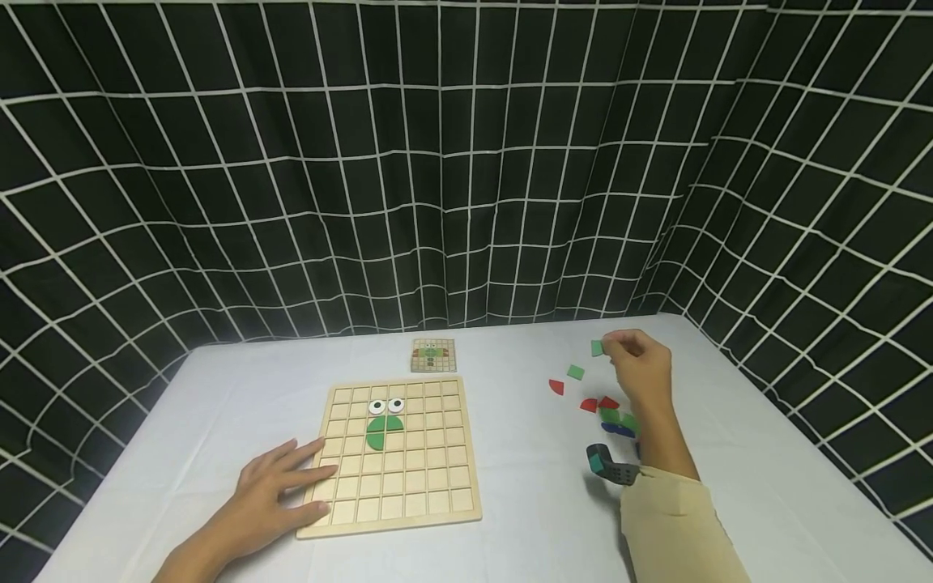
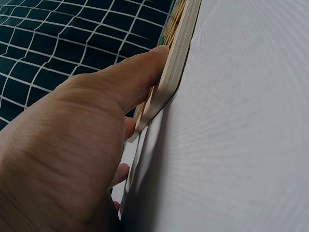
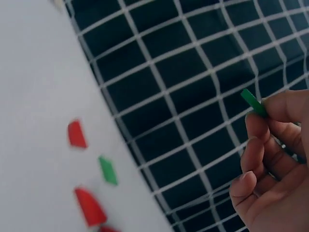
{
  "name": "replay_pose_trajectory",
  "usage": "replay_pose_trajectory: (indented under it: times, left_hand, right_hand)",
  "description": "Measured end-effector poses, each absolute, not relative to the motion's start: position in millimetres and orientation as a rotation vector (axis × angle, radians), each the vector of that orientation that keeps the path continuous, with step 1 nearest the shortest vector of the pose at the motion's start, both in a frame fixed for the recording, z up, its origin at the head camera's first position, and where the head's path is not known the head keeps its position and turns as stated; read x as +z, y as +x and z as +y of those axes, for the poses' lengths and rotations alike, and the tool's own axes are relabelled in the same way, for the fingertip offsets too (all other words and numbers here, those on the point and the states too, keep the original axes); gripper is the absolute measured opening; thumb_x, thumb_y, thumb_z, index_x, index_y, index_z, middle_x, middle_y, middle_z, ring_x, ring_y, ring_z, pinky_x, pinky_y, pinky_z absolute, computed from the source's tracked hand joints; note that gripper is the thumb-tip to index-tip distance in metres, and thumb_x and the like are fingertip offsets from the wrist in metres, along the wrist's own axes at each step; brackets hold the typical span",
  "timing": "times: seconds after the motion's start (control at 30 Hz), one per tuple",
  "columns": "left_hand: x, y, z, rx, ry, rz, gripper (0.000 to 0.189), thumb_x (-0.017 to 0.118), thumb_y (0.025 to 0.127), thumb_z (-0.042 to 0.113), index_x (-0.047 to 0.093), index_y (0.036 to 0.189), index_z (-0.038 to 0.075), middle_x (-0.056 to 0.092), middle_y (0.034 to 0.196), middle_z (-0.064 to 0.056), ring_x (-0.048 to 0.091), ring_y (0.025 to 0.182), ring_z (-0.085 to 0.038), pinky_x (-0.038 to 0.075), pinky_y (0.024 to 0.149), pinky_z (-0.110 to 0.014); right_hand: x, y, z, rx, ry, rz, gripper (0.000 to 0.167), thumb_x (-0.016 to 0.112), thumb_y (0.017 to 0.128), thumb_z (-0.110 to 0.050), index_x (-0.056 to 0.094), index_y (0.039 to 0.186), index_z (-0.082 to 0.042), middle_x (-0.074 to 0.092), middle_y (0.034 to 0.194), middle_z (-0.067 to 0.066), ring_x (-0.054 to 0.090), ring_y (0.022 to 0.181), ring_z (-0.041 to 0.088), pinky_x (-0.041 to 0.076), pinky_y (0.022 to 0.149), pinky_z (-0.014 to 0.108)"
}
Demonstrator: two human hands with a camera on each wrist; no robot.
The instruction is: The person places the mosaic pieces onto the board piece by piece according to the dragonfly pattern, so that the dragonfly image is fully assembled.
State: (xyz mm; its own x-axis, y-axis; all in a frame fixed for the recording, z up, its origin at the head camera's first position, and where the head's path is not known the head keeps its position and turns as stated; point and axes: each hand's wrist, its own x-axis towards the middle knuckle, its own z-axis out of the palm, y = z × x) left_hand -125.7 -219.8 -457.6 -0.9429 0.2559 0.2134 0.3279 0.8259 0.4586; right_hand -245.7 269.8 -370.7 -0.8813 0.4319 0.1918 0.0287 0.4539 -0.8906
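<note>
My left hand (image 1: 266, 498) rests on the left edge of a wooden grid board (image 1: 437, 506), fingers spread and fairly straight; the left wrist view shows the thumb (image 2: 145, 67) on the board's rim. Set into the grid are two round eye pieces (image 1: 377, 406) and, below them, several green quarter-circle pieces (image 1: 375, 441). At the far right of the table, my right hand (image 1: 645, 372) pinches a green square tile (image 1: 597, 348) between thumb and index finger. In the right wrist view that tile (image 3: 252, 100) is seen nearly edge-on, above the curled other fingers.
Behind the board lies a small pattern card (image 1: 433, 356) with a figure on a grid. Another green square tile (image 1: 576, 372) and a red quarter-circle piece (image 1: 557, 387) lie left of my right hand. Red, green and blue pieces (image 1: 618, 430) cluster nearer, partly behind my right forearm.
</note>
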Motion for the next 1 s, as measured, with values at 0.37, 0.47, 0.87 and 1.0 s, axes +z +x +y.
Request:
replay_pose_trajectory:
  times: [0.37, 0.47, 0.87, 1.0]
  left_hand:
    - [-458, -127, -219, -0.766, -0.471, -2.858, 0.042, 0.069, 0.073, 0.055, 0.066, 0.111, 0.038, 0.048, 0.141, 0.000, 0.030, 0.133, -0.038, 0.015, 0.103, -0.060]
    - [-459, -127, -220, -0.771, -0.473, -2.856, 0.042, 0.069, 0.073, 0.055, 0.066, 0.111, 0.039, 0.048, 0.141, 0.000, 0.030, 0.133, -0.038, 0.015, 0.103, -0.059]
    - [-456, -127, -220, -0.768, -0.443, -2.886, 0.043, 0.068, 0.072, 0.058, 0.066, 0.111, 0.040, 0.047, 0.142, 0.000, 0.029, 0.134, -0.038, 0.015, 0.103, -0.060]
    - [-456, -127, -220, -0.770, -0.449, -2.881, 0.043, 0.068, 0.073, 0.058, 0.066, 0.111, 0.040, 0.047, 0.142, 0.000, 0.029, 0.134, -0.038, 0.014, 0.103, -0.060]
  right_hand:
    - [-341, -226, 236, 1.396, -0.137, -2.256, 0.026, 0.058, 0.091, -0.035, 0.066, 0.100, -0.011, 0.066, 0.098, 0.004, 0.057, 0.089, 0.013, 0.047, 0.081, 0.027]
    - [-336, -221, 228, 1.370, -0.056, -2.255, 0.026, 0.059, 0.090, -0.034, 0.067, 0.097, -0.010, 0.067, 0.095, 0.003, 0.057, 0.088, 0.011, 0.048, 0.078, 0.025]
    - [-321, -203, 199, 1.385, 0.216, -2.186, 0.016, 0.064, 0.088, -0.024, 0.068, 0.091, -0.009, 0.067, 0.086, 0.002, 0.059, 0.076, 0.012, 0.049, 0.068, 0.022]
    - [-319, -200, 191, 1.413, 0.302, -2.167, 0.010, 0.065, 0.087, -0.019, 0.069, 0.089, -0.009, 0.067, 0.084, 0.003, 0.060, 0.074, 0.012, 0.050, 0.067, 0.022]
